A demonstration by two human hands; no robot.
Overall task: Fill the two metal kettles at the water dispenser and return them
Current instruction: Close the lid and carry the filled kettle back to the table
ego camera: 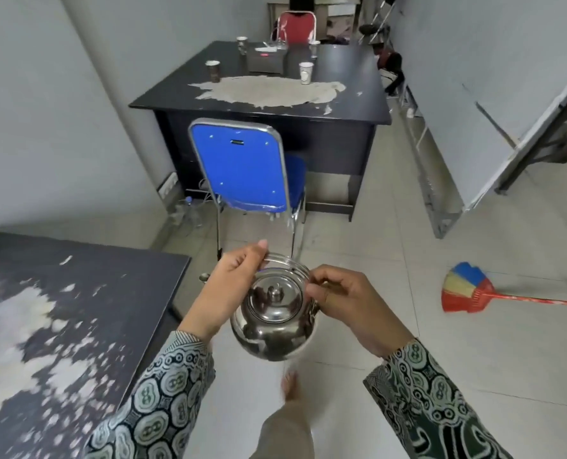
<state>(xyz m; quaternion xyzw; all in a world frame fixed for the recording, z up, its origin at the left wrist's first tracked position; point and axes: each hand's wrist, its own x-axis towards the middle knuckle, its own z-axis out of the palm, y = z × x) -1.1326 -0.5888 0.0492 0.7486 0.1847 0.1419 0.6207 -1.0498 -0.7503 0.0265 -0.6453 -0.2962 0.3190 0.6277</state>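
Seen from the head camera, a person in patterned batik sleeves holds a polished metal kettle (273, 321) in the air above a pale tiled floor (441, 376). The kettle is round-bellied and mirror-bright, its domed lid (274, 301) seated and topped with a small knob; its wire handle (283, 261) arches over the far side. The left hand (232, 286) curls its fingers round the handle from the left, thumb raised at the top. The right hand (348, 303) pinches the handle's other end, beside the kettle's rim. To the left stands a dark table (86, 293) with a badly worn, flaking top. Ahead, a blue chair (242, 167) faces a second dark table (351, 94) with a large peeled patch, carrying paper cups (306, 72). A multicoloured broom (467, 289) lies on the floor at right. A bare foot (290, 384) shows, blurred, below the kettle.
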